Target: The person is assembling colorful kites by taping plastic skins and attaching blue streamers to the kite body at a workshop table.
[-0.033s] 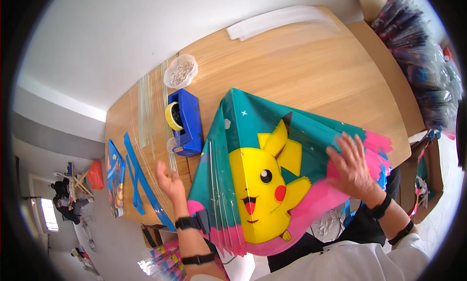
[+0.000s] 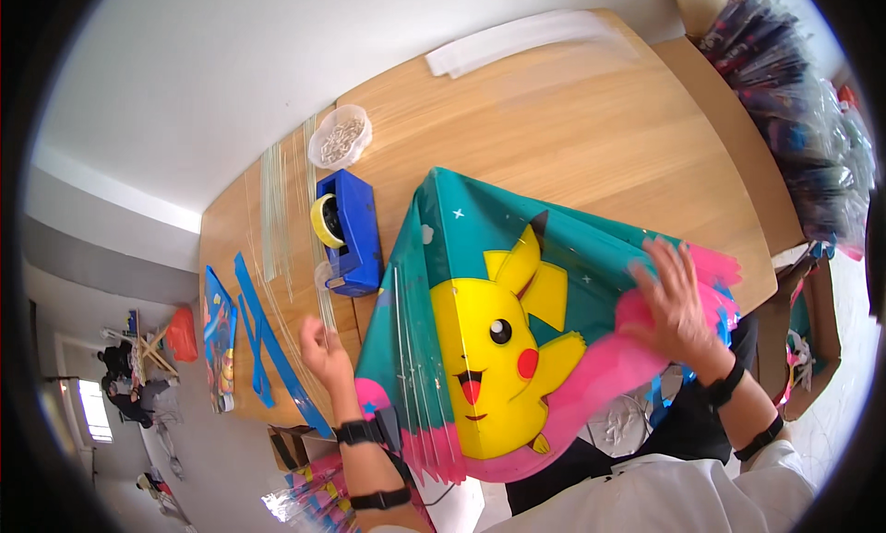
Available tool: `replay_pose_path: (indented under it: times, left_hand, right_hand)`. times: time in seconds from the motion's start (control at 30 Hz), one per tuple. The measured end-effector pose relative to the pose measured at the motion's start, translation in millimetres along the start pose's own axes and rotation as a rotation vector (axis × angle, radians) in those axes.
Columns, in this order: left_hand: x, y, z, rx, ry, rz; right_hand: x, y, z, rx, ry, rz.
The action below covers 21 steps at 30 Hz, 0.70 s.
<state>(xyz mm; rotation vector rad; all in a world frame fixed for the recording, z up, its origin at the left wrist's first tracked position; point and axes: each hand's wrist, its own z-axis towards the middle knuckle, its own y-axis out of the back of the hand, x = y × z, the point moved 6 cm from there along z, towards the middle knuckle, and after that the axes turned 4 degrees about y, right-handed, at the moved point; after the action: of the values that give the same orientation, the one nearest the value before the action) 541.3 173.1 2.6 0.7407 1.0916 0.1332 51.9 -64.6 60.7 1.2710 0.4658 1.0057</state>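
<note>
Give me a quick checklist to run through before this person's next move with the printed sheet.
1. Printed sheet wholly on the table: not ok, its lower part hangs past the near edge.
2. Right hand open: ok, fingers spread over the sheet's right part.
3. Left hand empty: cannot tell, fingers curled.
4. Blue tape dispenser loaded: ok, yellow roll in place.
5. Bowl stocked: ok, small pale pieces inside.

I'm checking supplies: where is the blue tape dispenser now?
In the head view, the dispenser stands left of centre on the table, between the clear bowl and the left hand.
</note>
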Motion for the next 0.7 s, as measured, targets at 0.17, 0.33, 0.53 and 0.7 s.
replay_pose_path:
  times: [0.17, 0.33, 0.53, 0.7]
  left_hand:
    - [-52.4, -10.1, -64.5, 0.278, -0.069, 0.338]
    - [-41.8, -23.9, -71.2, 0.330, 0.053, 0.434]
    - [-27.8, -23.4, -62.9, 0.335, 0.191, 0.558]
    - [-52.4, -27.3, -71.8, 0.358, 0.205, 0.555]
  right_hand:
    - [-101.0, -3.0, -15.5, -0.005, -0.356, 0.097]
    - [-102.4, -15.6, -7.2, 0.248, -0.397, 0.135]
    - [-88.7, -29.7, -17.6, 0.278, -0.445, 0.076]
    - [-73.1, -28.7, -22.6, 0.279, -0.519, 0.129]
